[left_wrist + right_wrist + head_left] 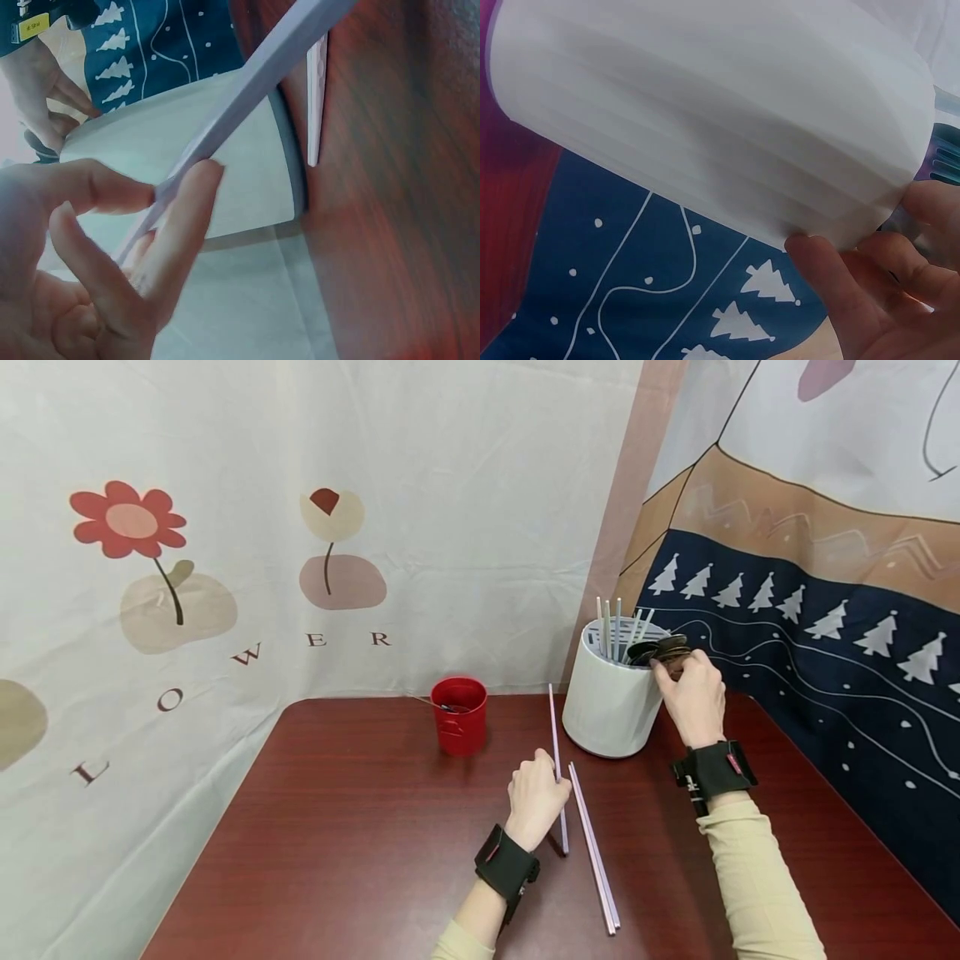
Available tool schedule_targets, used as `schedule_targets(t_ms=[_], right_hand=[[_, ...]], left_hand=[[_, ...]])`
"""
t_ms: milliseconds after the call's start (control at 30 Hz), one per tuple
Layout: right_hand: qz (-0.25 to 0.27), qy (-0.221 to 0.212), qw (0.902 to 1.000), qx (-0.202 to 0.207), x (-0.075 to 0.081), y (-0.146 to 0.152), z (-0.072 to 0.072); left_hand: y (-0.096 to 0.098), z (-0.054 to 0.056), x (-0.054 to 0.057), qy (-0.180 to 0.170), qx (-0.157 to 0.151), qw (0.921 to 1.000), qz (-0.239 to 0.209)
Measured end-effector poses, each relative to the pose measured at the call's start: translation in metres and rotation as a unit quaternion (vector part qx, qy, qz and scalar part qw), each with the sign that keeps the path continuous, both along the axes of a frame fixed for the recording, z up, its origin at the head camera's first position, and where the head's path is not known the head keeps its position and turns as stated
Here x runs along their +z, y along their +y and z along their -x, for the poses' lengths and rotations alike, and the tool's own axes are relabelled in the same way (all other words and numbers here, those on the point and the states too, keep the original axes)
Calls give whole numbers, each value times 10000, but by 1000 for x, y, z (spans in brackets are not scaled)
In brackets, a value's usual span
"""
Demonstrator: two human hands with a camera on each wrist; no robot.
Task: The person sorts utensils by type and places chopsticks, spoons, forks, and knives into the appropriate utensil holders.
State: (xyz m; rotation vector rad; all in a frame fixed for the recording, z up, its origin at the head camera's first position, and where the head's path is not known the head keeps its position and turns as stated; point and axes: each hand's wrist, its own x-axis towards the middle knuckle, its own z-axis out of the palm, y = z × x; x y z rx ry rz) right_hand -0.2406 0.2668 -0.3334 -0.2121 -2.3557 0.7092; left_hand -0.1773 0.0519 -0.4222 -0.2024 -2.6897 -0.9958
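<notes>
My left hand [536, 793] pinches a pale lilac chopstick [555, 727] between thumb and fingertips. In the left wrist view this chopstick [225, 112] slants in front of the white utensil holder [247, 165]. At the holder's rim, my right hand [693, 693] grips the edge on the right side, its fingertips [806, 244] against the outer wall in the right wrist view. Several light chopsticks [618, 627] stand upright in the holder [611, 710], beside dark metal cutlery [660, 649] near the right hand. Two more lilac chopsticks [596, 852] lie together on the table, right of my left hand.
A red cup [460, 722] stands at the back of the reddish-brown table [360, 827], a thin-handled utensil leaning in it. Printed cloth hangs behind the table [465, 527] and, patterned with trees, along its right side [825, 693].
</notes>
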Motion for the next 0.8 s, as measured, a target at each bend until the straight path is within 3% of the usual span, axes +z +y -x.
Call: schedule_targets(t_ms=[333, 800], right_hand=[[3, 46, 10000, 27, 0, -1, -1], [-5, 112, 9999, 52, -2, 1, -1]], left_hand=[[0, -2, 10, 778, -101, 9948, -657], [-2, -4, 20, 1913, -312, 9744, -1142]])
